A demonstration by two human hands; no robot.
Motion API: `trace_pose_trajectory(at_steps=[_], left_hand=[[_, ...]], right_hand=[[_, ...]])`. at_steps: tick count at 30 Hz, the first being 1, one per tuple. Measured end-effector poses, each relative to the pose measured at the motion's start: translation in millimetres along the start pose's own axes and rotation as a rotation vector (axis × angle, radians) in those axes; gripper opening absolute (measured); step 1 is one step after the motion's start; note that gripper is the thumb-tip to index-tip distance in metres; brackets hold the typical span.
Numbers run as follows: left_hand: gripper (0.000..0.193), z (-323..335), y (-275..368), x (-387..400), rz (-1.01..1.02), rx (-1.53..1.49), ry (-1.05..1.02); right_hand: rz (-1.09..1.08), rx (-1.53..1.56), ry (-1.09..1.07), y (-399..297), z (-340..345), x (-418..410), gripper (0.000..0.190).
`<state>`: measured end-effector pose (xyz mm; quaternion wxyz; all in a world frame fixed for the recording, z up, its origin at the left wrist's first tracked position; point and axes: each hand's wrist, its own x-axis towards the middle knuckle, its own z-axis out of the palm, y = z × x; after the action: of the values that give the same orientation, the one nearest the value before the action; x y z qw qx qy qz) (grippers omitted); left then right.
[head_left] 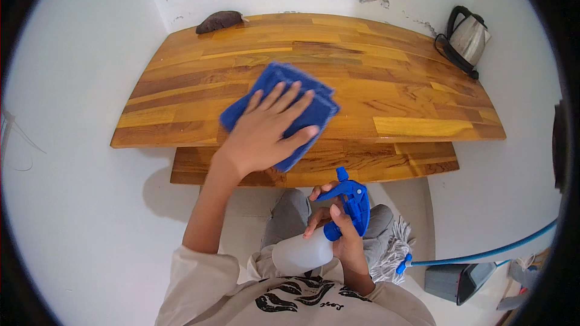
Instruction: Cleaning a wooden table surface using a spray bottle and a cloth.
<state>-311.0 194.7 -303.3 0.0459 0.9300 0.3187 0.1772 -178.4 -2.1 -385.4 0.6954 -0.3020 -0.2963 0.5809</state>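
Note:
My left hand (267,131) lies spread on a folded blue cloth (312,108), pressing it flat against the wooden tabletop (389,86) near its front edge. The thumb points right and the fingers reach towards the wall. In front of my body, below the table edge, my right hand (346,231) holds a spray bottle by its neck and blue trigger head (355,203). The bottle's white translucent body (302,253) leans to the lower left, and its nozzle points up towards the table.
A dark cloth-like lump (220,21) lies at the table's back left. At the right stands a steel electric kettle (469,38) with a black base. A lower wooden shelf (421,160) juts out beneath. A string mop (394,253) and grey bin (446,280) are on the floor.

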Motion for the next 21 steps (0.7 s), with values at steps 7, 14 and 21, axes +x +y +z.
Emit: trace_pose_trajectory(at_steps=[7, 14, 21], left_hand=[[0.051, -23, -1, -65, -0.222, 0.019, 0.147], [0.045, 7, 10, -7, -0.052, 0.193, 0.25], [0.052, 37, 49, 58, 0.236, 0.219, 0.067]], right_hand=[[0.108, 0.027, -0.031, 8, -9, 14, 0.042], [0.169, 0.008, 0.079, 6, -18, 18, 0.049], [0.043, 0.037, 0.059, 0, -22, 20, 0.043]])
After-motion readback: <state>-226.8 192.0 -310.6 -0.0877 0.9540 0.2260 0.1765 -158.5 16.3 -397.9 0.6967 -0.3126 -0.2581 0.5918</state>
